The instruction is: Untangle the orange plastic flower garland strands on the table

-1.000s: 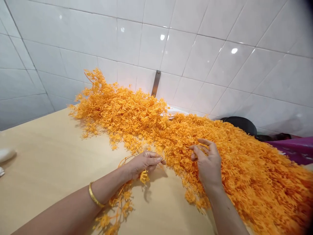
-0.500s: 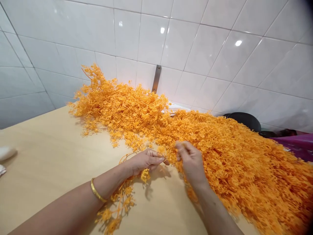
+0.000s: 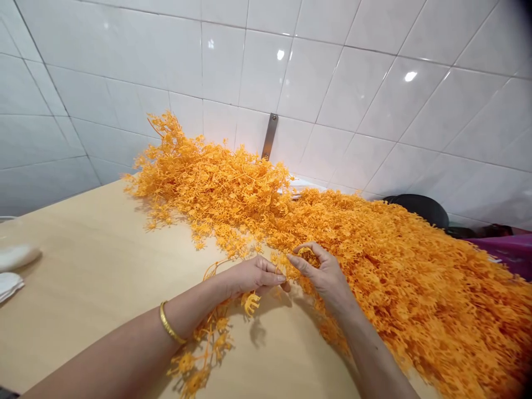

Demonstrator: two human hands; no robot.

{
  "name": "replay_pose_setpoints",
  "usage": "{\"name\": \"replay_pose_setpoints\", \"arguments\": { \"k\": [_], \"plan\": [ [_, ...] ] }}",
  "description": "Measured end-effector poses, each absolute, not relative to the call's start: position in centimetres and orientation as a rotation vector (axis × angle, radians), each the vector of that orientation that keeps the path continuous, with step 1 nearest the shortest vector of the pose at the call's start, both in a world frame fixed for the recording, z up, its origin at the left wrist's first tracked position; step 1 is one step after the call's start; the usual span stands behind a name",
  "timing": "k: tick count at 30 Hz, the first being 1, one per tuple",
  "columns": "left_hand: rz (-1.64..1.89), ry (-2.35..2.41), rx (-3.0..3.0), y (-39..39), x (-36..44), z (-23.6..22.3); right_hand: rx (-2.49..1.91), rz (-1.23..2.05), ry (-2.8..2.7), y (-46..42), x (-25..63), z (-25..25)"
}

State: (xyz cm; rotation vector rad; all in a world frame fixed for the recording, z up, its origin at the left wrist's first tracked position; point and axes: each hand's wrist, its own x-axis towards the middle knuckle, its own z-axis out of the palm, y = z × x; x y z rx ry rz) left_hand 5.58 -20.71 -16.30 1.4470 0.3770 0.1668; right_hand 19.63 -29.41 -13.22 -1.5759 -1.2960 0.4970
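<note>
My left hand (image 3: 260, 277) pinches a thin part of an orange artificial flower spray (image 3: 216, 341) between thumb and forefinger. The spray's branched stems trail behind the wrist and down over the table, with one small bloom hanging under the fingers. Close by on the right, my right hand (image 3: 322, 274) is curled, thumb and forefinger forming a loop around a loose orange bloom (image 3: 306, 254). The other fingers of that hand are partly hidden. Beyond both hands spreads a large heap of the same orange flower sprays (image 3: 374, 255).
A pale wooden table (image 3: 83, 310) meets a white tiled wall (image 3: 166, 50). A metal strip (image 3: 270, 136) is fixed to the wall. At the left lie a white rounded object (image 3: 19, 256) and a white folded cloth (image 3: 9, 285). Behind the heap are a black round object (image 3: 421, 208) and purple material (image 3: 507, 252).
My right hand's thumb and forefinger have spread into a loop, and a bloom now shows inside. The left hand keeps its pinch. The whole view has shifted slightly.
</note>
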Motion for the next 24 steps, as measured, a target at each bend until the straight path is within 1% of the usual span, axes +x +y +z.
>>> {"name": "replay_pose_setpoints", "arguments": {
  "k": [2, 6, 15, 17, 21, 24],
  "plan": [
    [0.163, 0.365, 1.464, -20.7, 5.5, -16.4, -1.585, 0.543, -1.344, -29.3, 19.7, -13.5],
    [0.152, 0.376, 1.476, -20.6, 5.6, -16.5, -1.504, 0.745, -1.427, -29.3, 19.6, -14.1],
    [0.140, 0.394, 1.433, -20.6, 5.8, -16.3, -1.360, 0.848, -1.381, -29.0, 18.9, -14.2],
    [0.143, 0.390, 1.429, -20.6, 5.8, -16.3, -1.384, 0.752, -1.394, -29.0, 18.5, -14.5],
    [0.175, 0.344, 1.422, -20.3, 5.8, -16.5, -1.487, 0.370, -1.350, -29.0, 17.8, -14.8],
    [0.152, 0.353, 1.465, -20.4, 5.7, -16.7, -1.457, 0.266, -1.039, -29.3, 19.2, -13.4]
  ]
}}
